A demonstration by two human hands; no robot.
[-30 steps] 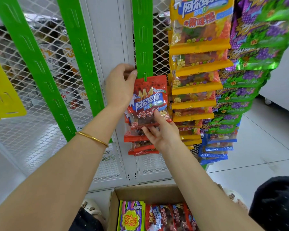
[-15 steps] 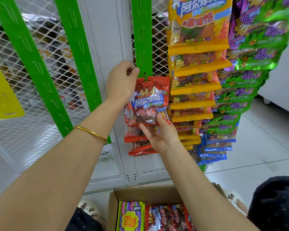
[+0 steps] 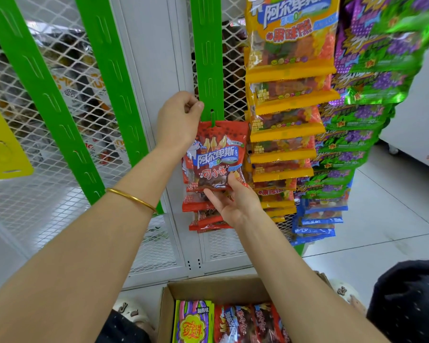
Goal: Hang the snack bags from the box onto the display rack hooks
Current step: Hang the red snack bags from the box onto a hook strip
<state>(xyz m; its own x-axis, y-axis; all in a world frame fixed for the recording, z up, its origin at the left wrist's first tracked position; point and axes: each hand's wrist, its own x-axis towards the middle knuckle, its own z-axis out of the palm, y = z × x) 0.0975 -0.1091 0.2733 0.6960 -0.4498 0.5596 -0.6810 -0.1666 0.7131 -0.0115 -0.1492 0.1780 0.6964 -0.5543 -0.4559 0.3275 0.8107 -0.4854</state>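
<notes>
A red snack bag [image 3: 218, 157] hangs at a hook tab of the middle green display strip [image 3: 207, 58]. My left hand [image 3: 178, 120] pinches the strip's left edge just above the bag's top corner. My right hand [image 3: 233, 199] holds the bag's bottom edge, thumb on its front and fingers under it. More red bags [image 3: 203, 214] hang below it on the same strip. The cardboard box [image 3: 208, 288] on the floor below holds more red bags [image 3: 248, 323] and a yellow-green bag [image 3: 193, 323].
Yellow bags [image 3: 290, 115] and green-purple bags [image 3: 371, 100] fill the strips to the right, blue bags [image 3: 319, 219] below them. Two bare green strips [image 3: 109, 70] lean on the white mesh rack [image 3: 35, 214] at left. A yellow strip [image 3: 0, 149] hangs far left. My knee [image 3: 411, 300] is at lower right.
The red bag has settled onto the hook tab, its top slightly lower. My left hand stays at the strip's edge and my right hand has moved a little lower along the bag's bottom.
</notes>
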